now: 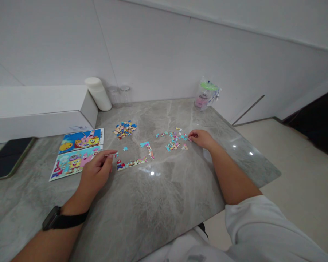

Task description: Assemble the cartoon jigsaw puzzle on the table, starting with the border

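My left hand [98, 168] is closed in a pinch, with a small jigsaw puzzle piece [116, 154] at its fingertips. It hovers by the left end of a partly joined puzzle border [133, 163], which runs along the bottom and up the right side. A single blue piece [125, 149] lies inside that border. My right hand [201, 138] has its thumb and fingers pressed together at the right edge of a spread of loose light-coloured pieces [175, 139]; a puzzle piece shows partly at the fingertips. Under my left hand lies a printed picture sheet [73, 162] with cartoon figures.
A second heap of puzzle pieces [125, 129] lies farther back. Along the wall stand a white box [38, 109], a white bottle [98, 94], two clear glasses [125, 95] and a plastic-wrapped cup [205, 95]. A phone-like tablet [8, 156] lies left. The grey table [158, 211] ends at right.
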{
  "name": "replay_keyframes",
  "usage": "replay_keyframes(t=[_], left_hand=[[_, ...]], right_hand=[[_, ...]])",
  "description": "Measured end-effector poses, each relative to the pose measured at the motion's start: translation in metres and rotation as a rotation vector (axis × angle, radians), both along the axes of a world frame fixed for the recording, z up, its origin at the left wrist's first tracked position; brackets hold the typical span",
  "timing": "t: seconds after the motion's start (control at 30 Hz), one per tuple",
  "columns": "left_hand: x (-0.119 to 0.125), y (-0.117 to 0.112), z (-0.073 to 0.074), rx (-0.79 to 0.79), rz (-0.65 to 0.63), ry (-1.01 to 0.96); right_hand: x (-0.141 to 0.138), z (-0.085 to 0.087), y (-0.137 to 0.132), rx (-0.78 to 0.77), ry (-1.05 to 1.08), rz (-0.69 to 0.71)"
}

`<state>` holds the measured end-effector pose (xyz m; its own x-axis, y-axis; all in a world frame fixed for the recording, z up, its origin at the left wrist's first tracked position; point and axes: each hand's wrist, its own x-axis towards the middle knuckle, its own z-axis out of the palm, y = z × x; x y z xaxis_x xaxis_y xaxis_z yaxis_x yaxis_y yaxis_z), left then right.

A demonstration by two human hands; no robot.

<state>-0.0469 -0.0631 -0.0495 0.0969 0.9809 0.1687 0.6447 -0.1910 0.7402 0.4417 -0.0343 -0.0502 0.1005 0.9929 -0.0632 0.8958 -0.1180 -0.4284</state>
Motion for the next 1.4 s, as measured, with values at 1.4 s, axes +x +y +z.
replay_keyframes(t=[1.4], left_hand=[[0.002,-0.003,0.003,0.021,-0.03,-0.013]], right_hand=[[-0.031,-0.009,0.001,0.127,-0.163,0.177]])
